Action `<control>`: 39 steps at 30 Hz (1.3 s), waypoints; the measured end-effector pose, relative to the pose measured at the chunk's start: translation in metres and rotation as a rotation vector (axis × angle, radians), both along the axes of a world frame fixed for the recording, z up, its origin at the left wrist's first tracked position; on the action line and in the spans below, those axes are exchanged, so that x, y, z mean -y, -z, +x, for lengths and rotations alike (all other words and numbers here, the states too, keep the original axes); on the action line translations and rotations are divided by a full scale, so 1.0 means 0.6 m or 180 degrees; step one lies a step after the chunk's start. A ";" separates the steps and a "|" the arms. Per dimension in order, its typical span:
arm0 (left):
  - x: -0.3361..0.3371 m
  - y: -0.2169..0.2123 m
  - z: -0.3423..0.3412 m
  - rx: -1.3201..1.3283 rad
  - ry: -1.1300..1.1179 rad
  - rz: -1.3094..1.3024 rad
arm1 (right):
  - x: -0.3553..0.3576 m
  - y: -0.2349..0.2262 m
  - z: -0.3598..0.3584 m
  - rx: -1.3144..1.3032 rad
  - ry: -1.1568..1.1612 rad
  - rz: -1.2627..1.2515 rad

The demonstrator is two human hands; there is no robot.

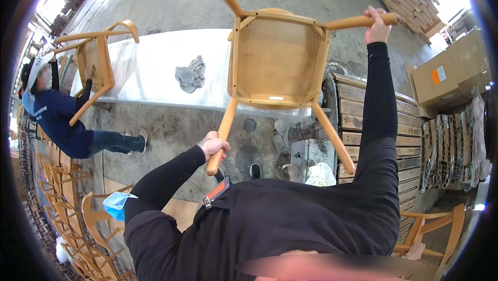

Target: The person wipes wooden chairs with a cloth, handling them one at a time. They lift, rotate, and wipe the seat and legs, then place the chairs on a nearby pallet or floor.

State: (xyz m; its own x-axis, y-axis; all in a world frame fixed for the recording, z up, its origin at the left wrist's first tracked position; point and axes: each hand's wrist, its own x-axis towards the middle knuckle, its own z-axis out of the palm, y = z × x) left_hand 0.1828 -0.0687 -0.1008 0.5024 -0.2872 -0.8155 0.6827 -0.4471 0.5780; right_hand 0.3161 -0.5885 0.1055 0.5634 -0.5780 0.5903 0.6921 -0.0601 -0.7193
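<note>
At far left, rows of wooden chairs (58, 198), smooth and round-edged. Beside them, a co-worker (59, 115) in dark blue top, jeans and white cap, lettering on cap and shirt, handling a tipped chair (106, 65) with curved back rail. Hooked on the left sleeve, a pleated pale-blue face mask (115, 206). Next, a long table (155, 47) sheathed in glossy, wrinkled film, with a crumpled grey rag (191, 75) on top.

Then the left hand (213, 146), fingers closed around the lower-left leg (227, 120) near its tip. In the middle, the held chair (277, 58), seen over the table's right end; contact with it impossible to tell. Made of honey-coloured wood, with a flat, rounded-square seat panel, corner braces and tapering round legs; on the lower rail, a small white label, too small to read. Turned underside to the camera, legs splayed outward; back mostly hidden behind the seat, long axis foreshortened and hard to judge.

Farther right, the right hand (378, 26), clamped on the upper-right leg (350, 22), a leg pointing rightward, nearly level. Below, rough slatted boards (381, 125); at far right, plain brown cardboard boxes (461, 63), one bearing an orange-and-white label (439, 75), above a film-wrapped wooden bundle (447, 148).
</note>
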 end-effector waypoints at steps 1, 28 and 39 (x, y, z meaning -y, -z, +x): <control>0.014 0.002 -0.010 0.0024 -0.0088 -0.0044 | -0.003 -0.014 0.014 -0.0010 -0.0078 -0.0141; -0.004 -0.016 0.010 0.0169 -0.0071 -0.0366 | 0.048 0.020 0.013 -0.0101 0.0309 -0.0138; -0.003 -0.049 0.001 -0.0349 -0.0836 -0.1255 | 0.061 0.024 -0.029 -0.1551 0.0326 0.0086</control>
